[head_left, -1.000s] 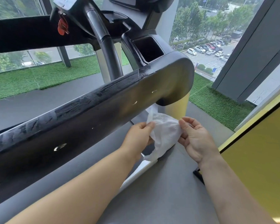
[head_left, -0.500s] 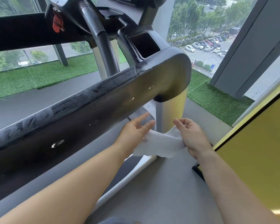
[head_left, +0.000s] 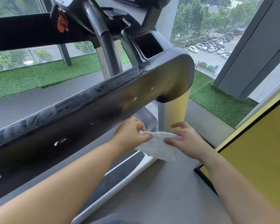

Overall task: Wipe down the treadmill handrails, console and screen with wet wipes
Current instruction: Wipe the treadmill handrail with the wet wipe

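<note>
1. While both hands work low beneath the black handrail, the white wet wipe hangs stretched between them. It is clear of the rail and above the grey floor.
2. The left hand pinches the wipe's upper left corner between its thumb and curled fingers.
3. The right hand holds the wipe's right edge, with the thumb pressed on the cloth and the fingers behind it. Its index finger sticks out loosely above.
4. The handrail runs from near left to far right, where it bends down onto a pale upright post. Streaky smears show along its top face.
5. Beyond the bend sits an open square pocket in the console, and a red clip hangs at far left.
6. The treadmill's silver side rail passes under the wipe's lower edge.
7. A yellow panel stands at right, and green turf lines the window.
</note>
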{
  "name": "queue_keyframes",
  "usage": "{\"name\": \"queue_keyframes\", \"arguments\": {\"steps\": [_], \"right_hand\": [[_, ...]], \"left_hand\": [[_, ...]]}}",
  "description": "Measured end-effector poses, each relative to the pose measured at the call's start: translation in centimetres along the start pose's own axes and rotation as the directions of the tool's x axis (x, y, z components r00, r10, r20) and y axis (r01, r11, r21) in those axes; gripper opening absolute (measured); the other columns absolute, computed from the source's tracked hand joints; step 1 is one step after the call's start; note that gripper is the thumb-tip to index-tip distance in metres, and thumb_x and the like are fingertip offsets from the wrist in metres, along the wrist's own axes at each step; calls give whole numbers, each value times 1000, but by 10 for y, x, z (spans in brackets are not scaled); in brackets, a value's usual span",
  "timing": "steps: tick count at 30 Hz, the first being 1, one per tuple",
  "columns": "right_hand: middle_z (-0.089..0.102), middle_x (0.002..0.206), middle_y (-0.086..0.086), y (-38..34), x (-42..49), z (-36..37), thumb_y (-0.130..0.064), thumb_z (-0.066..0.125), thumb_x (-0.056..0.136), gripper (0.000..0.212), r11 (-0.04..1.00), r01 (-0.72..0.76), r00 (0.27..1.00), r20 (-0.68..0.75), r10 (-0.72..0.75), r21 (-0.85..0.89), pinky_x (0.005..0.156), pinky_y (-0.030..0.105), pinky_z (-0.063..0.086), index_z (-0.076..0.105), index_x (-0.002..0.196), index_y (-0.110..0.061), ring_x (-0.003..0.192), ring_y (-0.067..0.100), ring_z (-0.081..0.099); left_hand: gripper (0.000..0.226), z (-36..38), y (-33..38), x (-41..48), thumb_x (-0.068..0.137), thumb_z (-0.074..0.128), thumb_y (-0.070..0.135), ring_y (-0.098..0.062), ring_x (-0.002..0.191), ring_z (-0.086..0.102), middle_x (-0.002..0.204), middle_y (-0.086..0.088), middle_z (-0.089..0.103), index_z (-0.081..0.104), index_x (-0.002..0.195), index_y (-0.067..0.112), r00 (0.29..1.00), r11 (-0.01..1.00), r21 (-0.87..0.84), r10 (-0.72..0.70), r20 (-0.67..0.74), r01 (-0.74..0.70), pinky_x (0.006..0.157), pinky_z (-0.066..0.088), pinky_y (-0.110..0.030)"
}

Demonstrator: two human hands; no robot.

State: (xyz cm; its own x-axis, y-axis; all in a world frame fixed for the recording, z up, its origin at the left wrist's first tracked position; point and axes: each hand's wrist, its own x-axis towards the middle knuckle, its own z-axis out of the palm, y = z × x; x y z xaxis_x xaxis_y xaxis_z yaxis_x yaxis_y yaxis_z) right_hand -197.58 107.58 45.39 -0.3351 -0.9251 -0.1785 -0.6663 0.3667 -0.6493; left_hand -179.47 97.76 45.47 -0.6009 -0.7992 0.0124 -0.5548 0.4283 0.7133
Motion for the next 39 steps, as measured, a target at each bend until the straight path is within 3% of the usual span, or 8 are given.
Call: {"name": "queue_keyframes", "arguments": {"steps": [6, 11, 16, 21, 25, 29, 34, 39], "right_hand": [[47, 62, -7, -18, -5, 26, -16, 65, 84, 28, 966, 25, 912, -401, 83, 256, 51, 11, 35, 46, 64, -19, 58, 9, 43], [71, 93, -2, -26, -6, 41, -35, 63, 86, 23, 550, 68, 969, -186, 161, 832, 68, 17, 50, 62, 105, -22, 86, 10, 68], [71, 93, 13, -21, 17, 30, -15, 62, 90, 13, 334, -20, 956, -80, 282, 942, 72, 36, 54, 64, 102, -13, 82, 25, 67], [64, 86, -1, -34, 65, -7, -16, 53, 95, 8, 577, 174, 753, -486, 444, 798, 66, 22, 48, 61, 94, -19, 77, 14, 58], [70, 104, 6, -60, 111, -22, -17, 63, 90, 23, 635, 319, 634, -656, 409, 704, 88, 23, 47, 69, 109, -6, 95, 15, 63], [54, 137, 4, -85, 128, 12, -13, 55, 96, 34, 690, 404, 697, -691, 193, 600, 102, 5, 30, 58, 129, -8, 129, 14, 47], [-12, 153, -16, -82, 131, 52, -30, 25, 104, 52, 774, 511, 770, -600, -218, 375, 106, 4, -13, 0, 149, -24, 136, -9, -19], [-21, 156, -3, -69, 162, 19, -27, 19, 105, 53, 807, 392, 826, -555, -97, 442, 96, 1, -22, -10, 149, -19, 142, 8, -23]], "left_hand": [[28, 26, 16, -7, 85, 63, 29, -10, 57, 42, 59, 5, 48, 47, 64, 19, 973, 976, -190, -145, -180, 111, 49, 33, -20], [23, 33, 38, -6, 93, 50, 30, -17, 79, 63, 79, 4, 69, 69, 80, 26, 988, 875, -458, -125, 95, 155, 75, 53, -34], [29, 13, 45, 8, 91, 43, 25, -21, 95, 66, 96, -5, 71, 71, 89, 20, 973, 878, -432, -139, 182, 206, 92, 51, -41], [26, -58, 64, 22, 92, 51, 15, -3, 83, 62, 94, 15, 69, 70, 106, 25, 918, 981, -18, 172, -358, -191, 79, 48, -19], [40, -94, 61, 47, 95, 47, 31, -19, 126, 35, 134, 4, 48, 49, 134, 25, 929, 891, 447, 228, -291, -79, 103, 29, -31], [49, -92, 45, 59, 96, 41, 43, -21, 131, 29, 141, 3, 36, 36, 142, 26, 975, 873, 487, 82, -207, 30, 108, 24, -37], [49, -92, 42, 59, 96, 40, 45, -17, 129, 30, 138, 7, 36, 36, 142, 29, 967, 860, 510, 113, -229, 21, 106, 25, -31], [49, -95, 54, 75, 97, 38, 41, -20, 121, 36, 127, -1, 40, 33, 143, 23, 967, 779, 627, 156, -201, 4, 98, 35, -30]]}}
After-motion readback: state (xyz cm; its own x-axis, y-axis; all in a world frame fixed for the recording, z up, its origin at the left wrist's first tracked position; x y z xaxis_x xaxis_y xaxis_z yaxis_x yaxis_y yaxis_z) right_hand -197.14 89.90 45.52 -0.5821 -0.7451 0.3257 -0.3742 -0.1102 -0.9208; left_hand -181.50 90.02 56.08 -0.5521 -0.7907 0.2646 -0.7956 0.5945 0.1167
